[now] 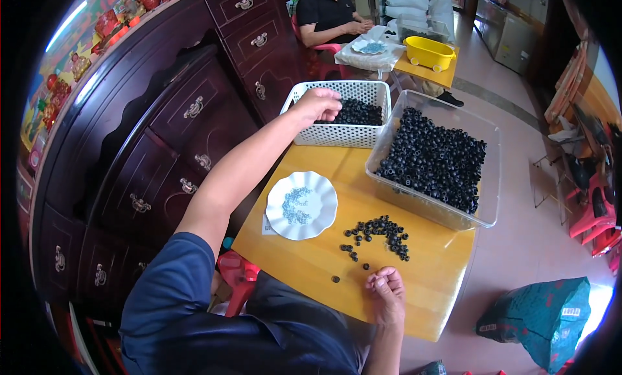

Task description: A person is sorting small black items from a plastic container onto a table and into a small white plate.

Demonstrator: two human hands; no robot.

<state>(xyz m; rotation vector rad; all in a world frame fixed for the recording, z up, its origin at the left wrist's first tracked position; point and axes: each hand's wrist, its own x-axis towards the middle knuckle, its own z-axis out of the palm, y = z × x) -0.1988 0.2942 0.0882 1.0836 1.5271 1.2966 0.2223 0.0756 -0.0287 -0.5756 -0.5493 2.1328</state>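
My left hand (319, 105) reaches out over the white perforated basket (337, 136), fingers curled together; whatever they hold, if anything, is hidden. Small black ring-shaped parts (356, 113) lie inside that basket. Close to the table's near edge, my right hand (387, 288) is closed in a pinch, and what is between its fingertips is too small to make out. Just beyond it is a loose pile of black parts (382, 231), with single ones nearer me. A white scalloped plate (319, 224) holds small, clear bluish pieces (297, 205).
A clear plastic bin (433, 205) heaped with black parts stands at the table's far right. Dark wooden drawers (175, 135) line the left. Beyond, a person (327, 18) sits by a yellow wheeled tub (429, 53). A green sack (541, 316) stands on the floor at right.
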